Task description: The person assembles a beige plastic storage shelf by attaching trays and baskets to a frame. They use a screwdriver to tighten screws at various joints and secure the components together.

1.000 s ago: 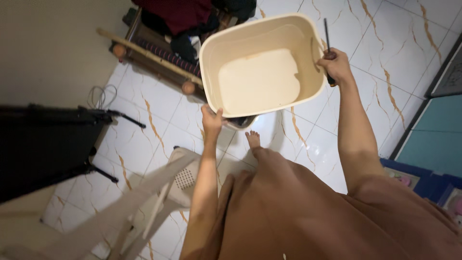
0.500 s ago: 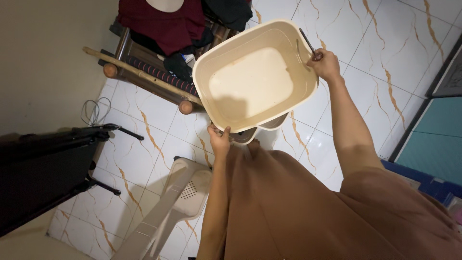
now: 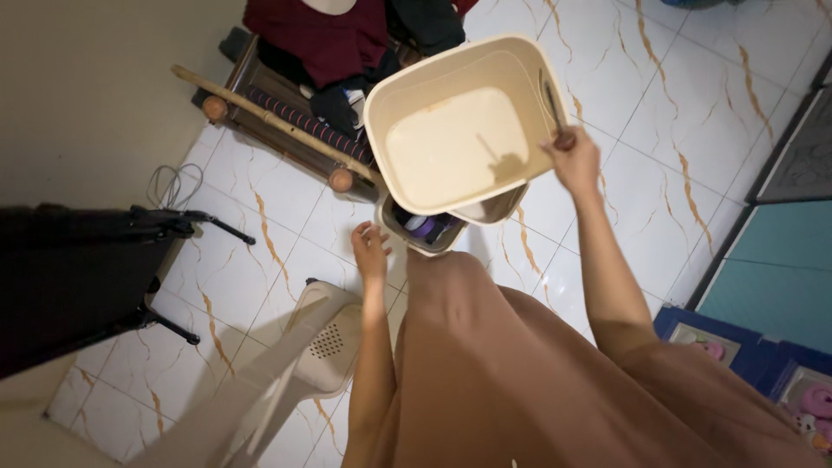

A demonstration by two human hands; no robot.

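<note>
Right hand point(image 3: 574, 160) grips cream tub point(image 3: 459, 130) rim plus a dark thin tool point(image 3: 551, 100); left hand point(image 3: 371, 251) open, off the tub, above tiled floor point(image 3: 659, 113).

Dim indoor light, tile glare, blurred edges.

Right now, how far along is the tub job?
Done: the cream tub is empty. In hand: the right hand alone grips its rim, with a thin dark tool; the left hand is open, off it. Left: the tub isn't set down; a smaller bin below holds items.
</note>
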